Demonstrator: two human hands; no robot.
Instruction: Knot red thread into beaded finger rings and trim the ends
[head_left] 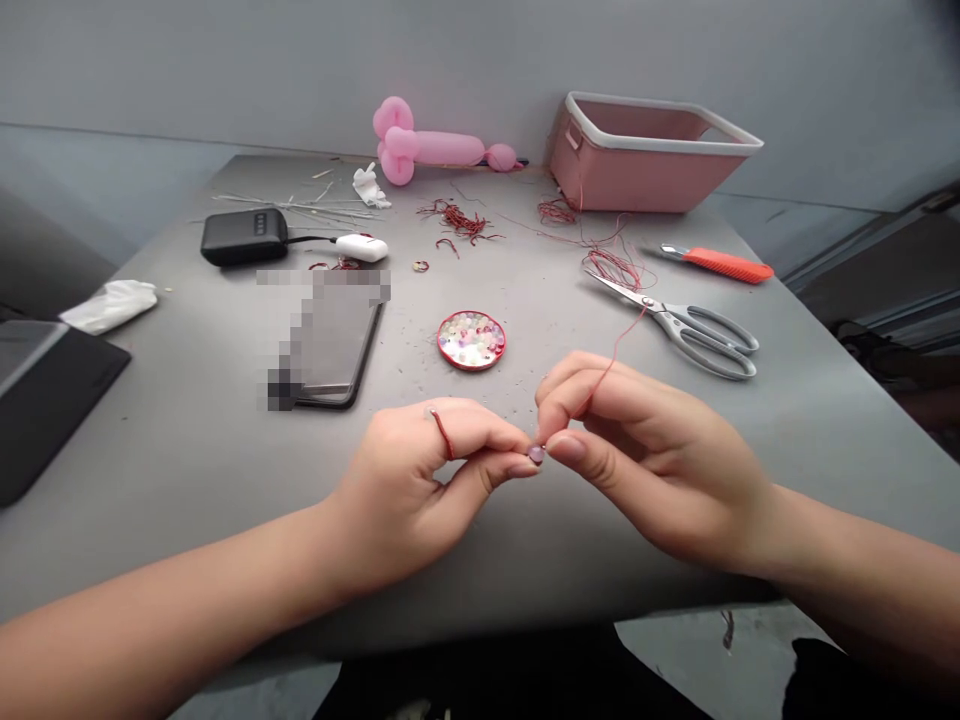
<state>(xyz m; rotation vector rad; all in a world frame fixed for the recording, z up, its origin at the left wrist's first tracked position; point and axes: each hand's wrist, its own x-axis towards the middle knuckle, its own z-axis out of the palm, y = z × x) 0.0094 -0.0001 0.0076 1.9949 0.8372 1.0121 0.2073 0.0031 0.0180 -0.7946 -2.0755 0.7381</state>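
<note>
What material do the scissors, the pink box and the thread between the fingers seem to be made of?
Scissors: probably bare steel, handles too; all of it is grey and shiny. Pink box: likely moulded plastic, matt, with a smooth pale rim. Red thread, pinched by the right hand and looped on a finger of the left hand: thin cord, perhaps waxed; fibre unclear.

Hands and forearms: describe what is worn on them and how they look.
Both forearms are bare, with no sleeves, gloves, watch or bracelet in view. The left hand has a thin red thread looped like a ring around one of its fingers. The right hand wears nothing. Fingernails look short and unpainted.
</note>
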